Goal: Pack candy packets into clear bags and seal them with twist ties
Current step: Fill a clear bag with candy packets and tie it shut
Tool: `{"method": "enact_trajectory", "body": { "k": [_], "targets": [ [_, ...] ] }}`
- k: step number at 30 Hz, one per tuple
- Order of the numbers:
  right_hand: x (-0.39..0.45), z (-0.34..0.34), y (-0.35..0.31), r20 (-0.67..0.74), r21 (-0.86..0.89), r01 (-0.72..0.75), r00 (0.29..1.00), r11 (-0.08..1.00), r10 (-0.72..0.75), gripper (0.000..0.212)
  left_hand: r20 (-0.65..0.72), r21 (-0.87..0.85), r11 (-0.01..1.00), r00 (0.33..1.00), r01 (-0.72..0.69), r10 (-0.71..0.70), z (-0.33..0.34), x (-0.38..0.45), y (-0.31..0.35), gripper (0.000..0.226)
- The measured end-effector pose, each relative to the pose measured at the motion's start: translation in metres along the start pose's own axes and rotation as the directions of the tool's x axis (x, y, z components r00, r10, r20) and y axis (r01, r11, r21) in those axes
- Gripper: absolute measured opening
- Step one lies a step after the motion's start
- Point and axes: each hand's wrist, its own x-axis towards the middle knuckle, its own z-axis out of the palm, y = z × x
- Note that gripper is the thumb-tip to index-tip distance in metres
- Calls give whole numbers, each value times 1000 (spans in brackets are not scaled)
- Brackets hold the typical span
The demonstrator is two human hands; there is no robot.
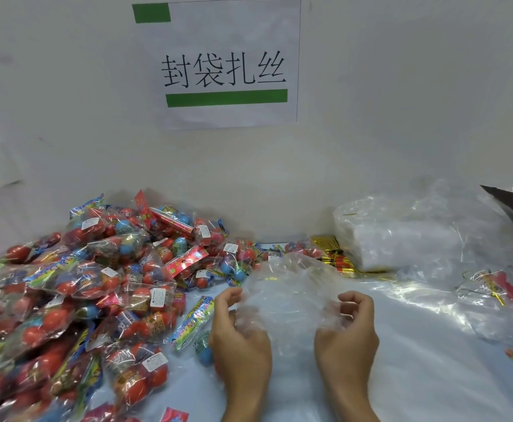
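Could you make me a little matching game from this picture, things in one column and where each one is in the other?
1 candy packets
2 clear bag
3 gold twist ties
4 paper sign

a on the wall
b heaped at the left
c held in both hands
d beside the stack of bags, at the back

Pairs: 1-b, 2-c, 3-d, 4-a

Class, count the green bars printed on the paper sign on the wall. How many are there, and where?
2. One short green bar in the sign's top left corner; one long green bar under the characters. None looks hidden.
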Motion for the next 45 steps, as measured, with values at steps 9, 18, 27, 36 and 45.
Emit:
{"method": "enact_trajectory", "body": {
  "k": [9, 18, 27, 36, 45],
  "targets": [
    [-6, 4, -1, 231, 61, -48, 972, 997, 33, 58, 138, 7, 1000, 990, -26, 25, 9, -7, -2, 33],
    [-6, 0, 2, 119, 98, -25, 993, 995, 13, 47, -124, -109, 994, 991, 29, -42, 6, -7, 7, 29],
    [-5, 2, 0, 270, 126, -53, 963, 991, 17, 48, 4, -71, 994, 997, 78, -78, 8, -4, 1, 34],
    [-1, 4, 7, 183, 54, 1, 983, 999, -11, 54, -56, 78, 994, 996, -70, 74, 2, 0, 0, 27],
    [0, -5, 3, 271, -120, 403, 893, 907, -360, 38, 7, 225, 924, 948, -310, 317, 0, -3, 3, 42]
  ]
}}
